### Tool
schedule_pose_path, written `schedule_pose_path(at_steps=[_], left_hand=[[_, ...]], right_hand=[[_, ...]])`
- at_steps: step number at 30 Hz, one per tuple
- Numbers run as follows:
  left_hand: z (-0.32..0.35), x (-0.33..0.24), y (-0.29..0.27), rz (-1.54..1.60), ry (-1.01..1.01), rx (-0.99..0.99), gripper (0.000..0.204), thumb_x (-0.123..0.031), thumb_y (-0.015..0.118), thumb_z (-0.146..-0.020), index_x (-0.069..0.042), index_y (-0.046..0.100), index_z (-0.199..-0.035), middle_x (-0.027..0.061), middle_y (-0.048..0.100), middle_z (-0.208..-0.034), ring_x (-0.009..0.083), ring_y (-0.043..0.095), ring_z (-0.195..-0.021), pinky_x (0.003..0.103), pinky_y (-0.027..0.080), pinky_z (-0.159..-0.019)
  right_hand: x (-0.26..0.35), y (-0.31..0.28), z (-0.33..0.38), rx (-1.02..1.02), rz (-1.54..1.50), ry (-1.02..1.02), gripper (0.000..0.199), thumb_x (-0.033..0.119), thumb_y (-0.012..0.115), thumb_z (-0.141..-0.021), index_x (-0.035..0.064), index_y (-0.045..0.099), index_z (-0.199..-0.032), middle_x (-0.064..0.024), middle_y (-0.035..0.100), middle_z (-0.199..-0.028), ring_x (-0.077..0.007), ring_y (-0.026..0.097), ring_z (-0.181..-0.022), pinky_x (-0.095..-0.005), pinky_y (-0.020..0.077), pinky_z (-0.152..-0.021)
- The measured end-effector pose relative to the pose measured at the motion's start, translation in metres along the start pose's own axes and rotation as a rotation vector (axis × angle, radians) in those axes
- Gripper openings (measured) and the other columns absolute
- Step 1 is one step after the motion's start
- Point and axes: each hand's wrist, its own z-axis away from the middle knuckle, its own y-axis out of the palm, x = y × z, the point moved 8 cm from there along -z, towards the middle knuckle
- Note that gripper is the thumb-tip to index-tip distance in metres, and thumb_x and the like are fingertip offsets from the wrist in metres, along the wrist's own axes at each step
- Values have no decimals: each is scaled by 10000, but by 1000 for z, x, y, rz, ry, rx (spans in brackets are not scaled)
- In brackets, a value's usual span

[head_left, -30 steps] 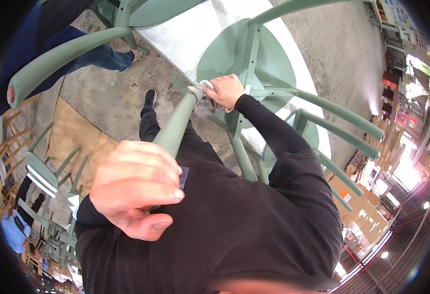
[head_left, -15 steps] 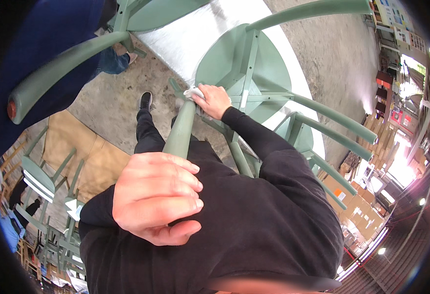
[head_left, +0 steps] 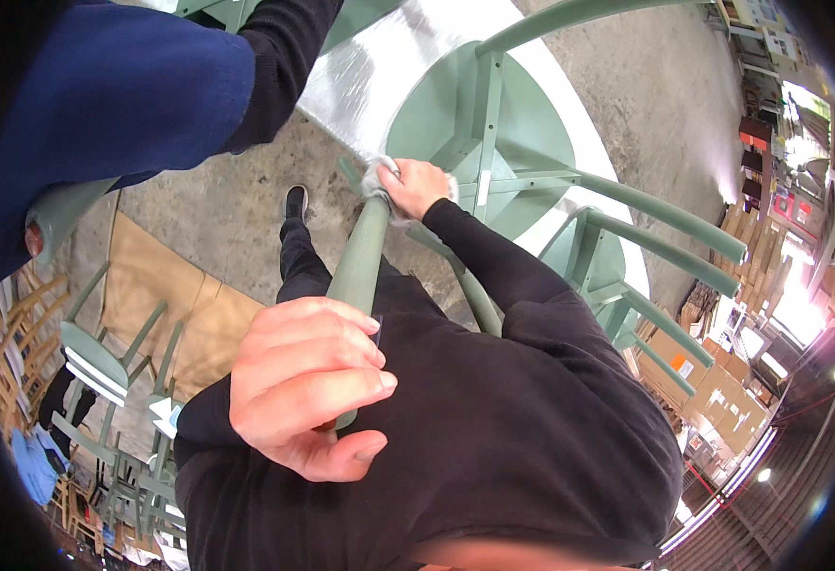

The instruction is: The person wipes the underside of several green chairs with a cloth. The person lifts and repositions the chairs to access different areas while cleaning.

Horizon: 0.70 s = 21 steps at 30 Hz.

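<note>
My right hand (head_left: 419,190) grips a crumpled white cloth (head_left: 376,177), pressed around the upper part of a sage-green chair leg (head_left: 364,249). That leg slants toward my body. Nearer me, my left hand (head_left: 308,385) curls over its lower end, fingers bent and thumb apart; the palm is hidden. A thin dark sliver shows by the index fingertip, too small to identify. Beside my right hand, the chair's round seat (head_left: 531,114) lies underside up, with crossed braces (head_left: 522,183).
A person's navy-clad arm (head_left: 151,86) with a black cuff reaches in at upper left, over another green chair. A white-covered table (head_left: 370,81) bears the chairs. Tan cardboard (head_left: 179,314) lies on the concrete floor. More green chairs (head_left: 94,357) stand at lower left; cartons (head_left: 712,400) at right.
The person's sleeved arm has swung into view at upper left, covering much of a green chair leg there. My right hand still holds the cloth; my left hand's fingers have opened slightly.
</note>
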Motion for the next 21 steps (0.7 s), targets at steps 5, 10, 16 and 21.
schedule_pose_path(at_steps=[5, 10, 16, 21], left_hand=[[-1, 1, -1, 21, 19, 14, 318, -261, 752, -830, 43, 673, -877, 106, 635, -648, 242, 650, -568, 405, 580, -592], [-2, -1, -1, 30, 35, -4, 320, -272, 741, -851, 39, 667, -866, 110, 644, -645, 248, 670, -579, 405, 586, -601], [-5, 1, -2, 6, -20, 103, 350, -301, 728, -875, 41, 652, -870, 117, 661, -666, 272, 709, -628, 418, 596, -642], [-1, 0, -3, 36, -8, 138, 363, -310, 715, -895, 46, 645, -883, 138, 680, -697, 290, 726, -662, 431, 601, -656]], right_hand=[[-7, -62, -48, -183, -859, 9, 288, 364, 722, -910, 80, 733, -960, -103, 680, -777, -140, 610, -752, -368, 505, -731], [-21, 0, -16, 327, 181, -286, 420, 521, 532, -995, 172, 720, -1134, -89, 705, -1172, -340, 659, -1018, -503, 503, -934], [-27, -33, -23, 197, 695, -606, 225, 448, 606, -929, 290, 737, -1022, 30, 672, -1041, -217, 603, -1121, -449, 450, -926], [-32, -162, -131, -272, 1124, -541, 225, 296, 590, -926, 193, 749, -1047, -24, 716, -1112, -229, 568, -1197, -437, 410, -1049]])
